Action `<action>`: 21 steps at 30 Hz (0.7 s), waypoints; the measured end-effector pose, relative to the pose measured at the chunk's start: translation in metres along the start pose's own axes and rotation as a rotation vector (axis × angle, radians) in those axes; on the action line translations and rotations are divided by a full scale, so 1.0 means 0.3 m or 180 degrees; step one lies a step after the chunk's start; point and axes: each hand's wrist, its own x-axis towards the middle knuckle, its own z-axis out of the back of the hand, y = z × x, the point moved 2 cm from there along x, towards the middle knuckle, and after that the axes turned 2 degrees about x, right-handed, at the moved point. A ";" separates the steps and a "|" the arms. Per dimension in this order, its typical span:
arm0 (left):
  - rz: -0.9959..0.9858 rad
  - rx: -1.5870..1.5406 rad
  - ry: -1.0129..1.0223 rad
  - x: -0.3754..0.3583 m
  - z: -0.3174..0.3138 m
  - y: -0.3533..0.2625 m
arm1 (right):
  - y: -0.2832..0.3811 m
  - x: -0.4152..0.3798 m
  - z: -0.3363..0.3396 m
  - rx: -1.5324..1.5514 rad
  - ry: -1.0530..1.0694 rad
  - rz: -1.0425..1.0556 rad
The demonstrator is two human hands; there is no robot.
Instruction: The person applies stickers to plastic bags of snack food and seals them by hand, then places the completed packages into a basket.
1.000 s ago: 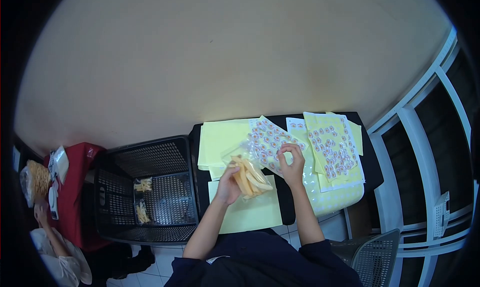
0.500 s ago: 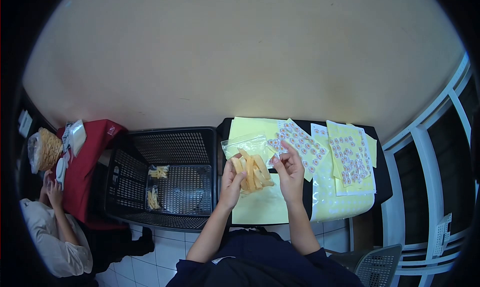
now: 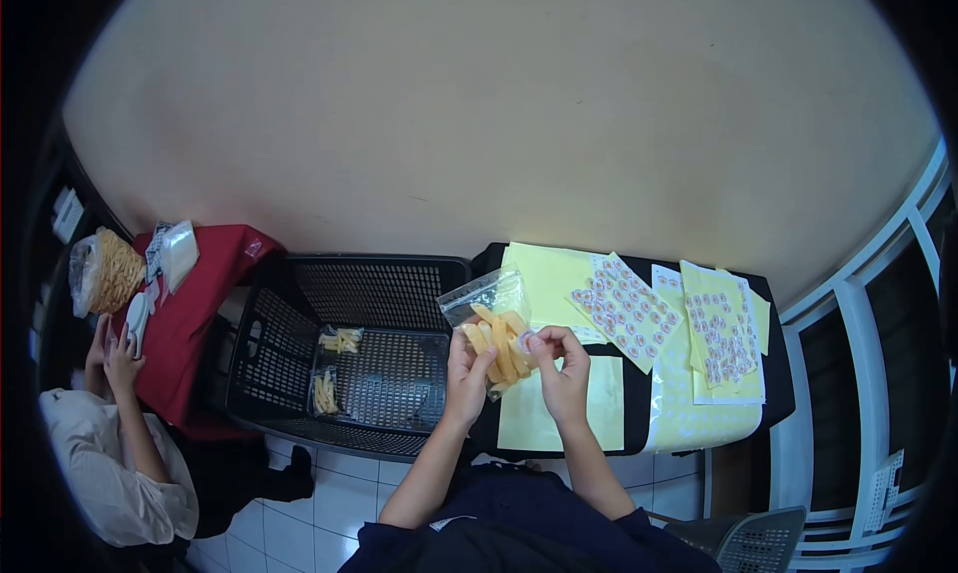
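Observation:
A clear zip bag of pale yellow sticks [image 3: 500, 341] hangs between my hands, its zip edge tilted to the upper left. My left hand [image 3: 466, 381] grips the bag's left side, thumb across the front. At the bag's right side my right hand [image 3: 561, 371] has thumb and fingers pinched together, with a small round sticker at the fingertips. Sheets of round stickers [image 3: 627, 310] lie on yellow paper to the right. Below my right hand is a plain yellow sheet [image 3: 599, 405] on the black table.
The black crate [image 3: 369, 438] on the left holds two small bags of sticks [image 3: 325, 393]. Further left, a co-worker [image 3: 120, 463] handles something by a red-covered table [image 3: 215, 274] with a large bag of sticks [image 3: 115, 274]. More sticker sheets [image 3: 723, 333] lie right.
My right hand has moved in from the sticker sheets to the bag's right side. The view has shifted, so the crate and tables appear further right.

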 end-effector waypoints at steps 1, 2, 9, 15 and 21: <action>-0.0039 0.0080 0.0006 0.001 0.007 -0.006 | 0.029 -0.001 -0.015 -0.0178 -0.0031 0.0210; -0.0049 0.0076 0.0001 0.003 0.014 -0.011 | 0.035 0.000 -0.029 -0.0179 -0.0023 0.0219; -0.0137 0.0034 -0.0004 0.007 0.041 -0.041 | 0.039 -0.005 -0.078 -0.0941 -0.0218 0.0864; -0.0076 -0.0072 -0.0059 0.008 0.052 -0.042 | 0.052 -0.024 -0.116 -0.1108 -0.0322 0.0873; -0.0140 -0.0078 -0.0080 -0.001 0.038 -0.047 | 0.041 -0.037 -0.132 -0.0992 -0.0421 0.0918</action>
